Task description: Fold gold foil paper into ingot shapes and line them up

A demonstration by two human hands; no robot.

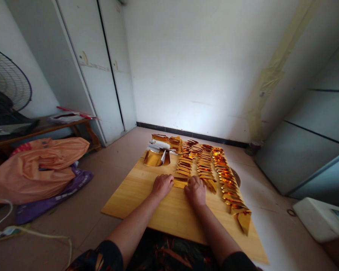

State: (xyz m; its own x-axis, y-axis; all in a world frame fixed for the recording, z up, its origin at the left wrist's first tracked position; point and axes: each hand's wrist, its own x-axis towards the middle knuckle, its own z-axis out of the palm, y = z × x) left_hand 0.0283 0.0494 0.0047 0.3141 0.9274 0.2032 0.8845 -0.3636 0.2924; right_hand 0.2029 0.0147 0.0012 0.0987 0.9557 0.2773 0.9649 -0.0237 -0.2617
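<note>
No legible text, label, brand, number or sign anywhere in view. Purple bag [56, 195] on the floor at left carries pale printing, too blurred to read. White device [322, 218] at lower right has a small panel, its markings too small to make out. Gold foil pieces [209, 165] on the wooden board [147, 195]: no print seen

left hand [162, 185], right hand [196, 191], side by side, palms down

The board [147, 210] lies on the floor [271, 222]. Rows of folded foil papers [211, 169] run along its right edge; a foil sheet stack [155, 157] sits at its far left corner, bags [36, 169] left.
</note>
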